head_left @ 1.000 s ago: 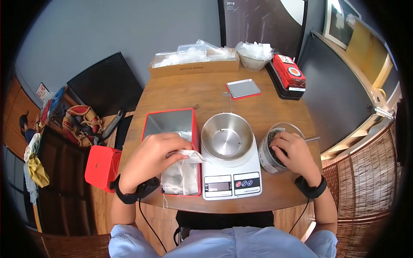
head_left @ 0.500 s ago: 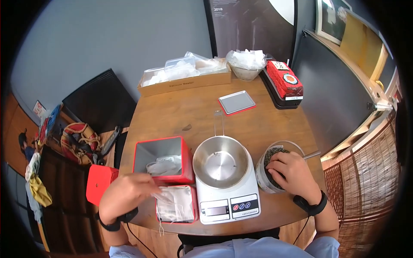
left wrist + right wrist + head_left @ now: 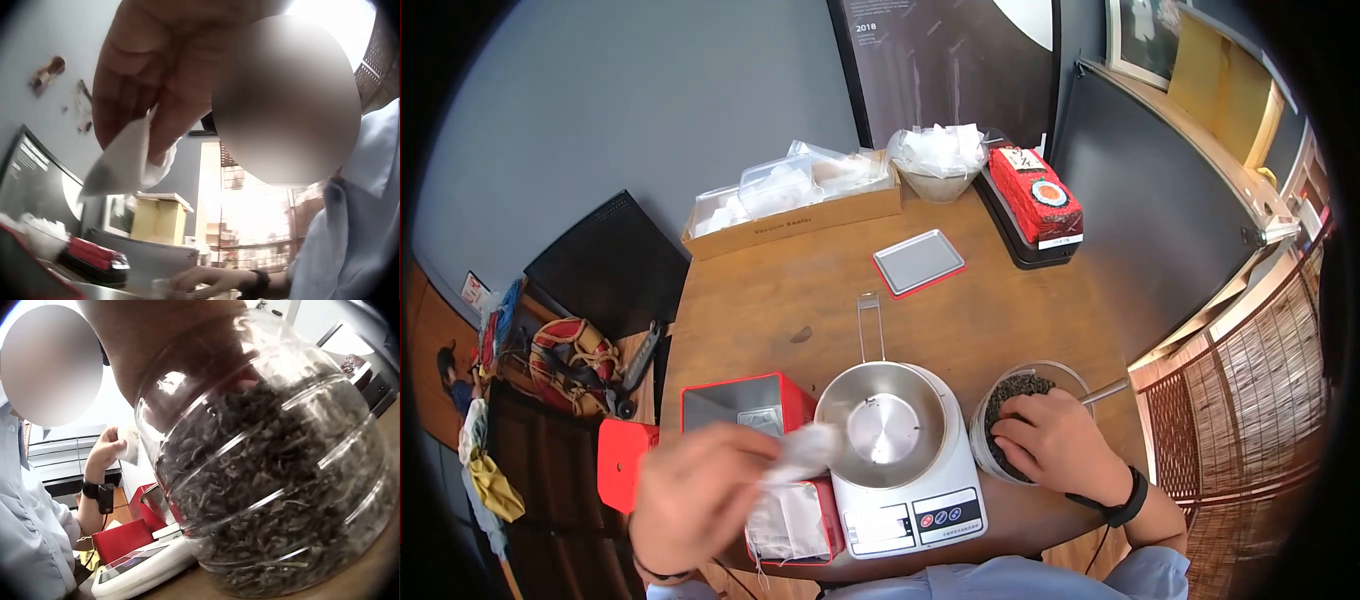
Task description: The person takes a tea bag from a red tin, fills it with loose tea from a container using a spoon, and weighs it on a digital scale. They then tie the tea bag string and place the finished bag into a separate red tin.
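Observation:
My left hand (image 3: 700, 490) pinches a small white cloth-like tea bag (image 3: 122, 162) between thumb and fingers, raised above the red tins; it is blurred in the head view. Below it, an open red tin (image 3: 834, 520) holds a pile of similar white bags with loose strings. My right hand (image 3: 1055, 445) reaches into the mouth of a clear plastic jar (image 3: 275, 506) of dark dried tea leaves (image 3: 250, 450). Its fingers are bent at the leaves, fingertips partly hidden. Between the hands, a metal pan (image 3: 883, 425) with a few leaf bits sits on a white kitchen scale (image 3: 960, 470).
A second red tin (image 3: 797, 402) stands behind the bag tin, with a red lid or box (image 3: 622, 465) to its left. A metal handle (image 3: 1107, 390) juts from the jar. Farther back are a grey tray-like lid (image 3: 920, 262), a cardboard box (image 3: 800, 222), a bowl (image 3: 940, 185) and a red packet (image 3: 1035, 190).
The left hand has drawn back from the bag tin and lifted with a white bag. The right hand stays in the jar. The head view has tilted up, so the table appears lower.

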Demonstrator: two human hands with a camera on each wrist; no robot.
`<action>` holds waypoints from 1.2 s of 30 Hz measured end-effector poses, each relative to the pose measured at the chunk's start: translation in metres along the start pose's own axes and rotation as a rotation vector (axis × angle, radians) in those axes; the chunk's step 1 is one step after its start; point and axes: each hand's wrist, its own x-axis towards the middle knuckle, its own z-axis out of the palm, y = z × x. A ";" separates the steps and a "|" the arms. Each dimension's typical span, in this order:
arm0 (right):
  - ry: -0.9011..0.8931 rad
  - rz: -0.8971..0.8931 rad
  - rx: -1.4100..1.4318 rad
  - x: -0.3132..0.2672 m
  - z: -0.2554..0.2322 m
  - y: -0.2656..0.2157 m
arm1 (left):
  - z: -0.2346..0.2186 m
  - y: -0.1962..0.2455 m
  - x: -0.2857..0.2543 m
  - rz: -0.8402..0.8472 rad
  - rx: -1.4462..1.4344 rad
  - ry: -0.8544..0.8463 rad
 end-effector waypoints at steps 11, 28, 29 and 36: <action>0.062 0.021 0.072 -0.001 -0.001 0.003 | 0.105 0.030 0.056 0.204 0.006 -0.343; 0.049 -0.322 0.072 -0.008 -0.001 0.011 | 0.107 0.025 0.053 0.170 -0.074 -0.261; 0.047 -0.323 0.072 -0.008 0.000 0.011 | 0.107 0.024 0.053 0.187 -0.093 -0.272; 0.046 -0.293 0.009 -0.004 -0.007 0.006 | 0.108 0.023 0.052 0.215 -0.121 -0.270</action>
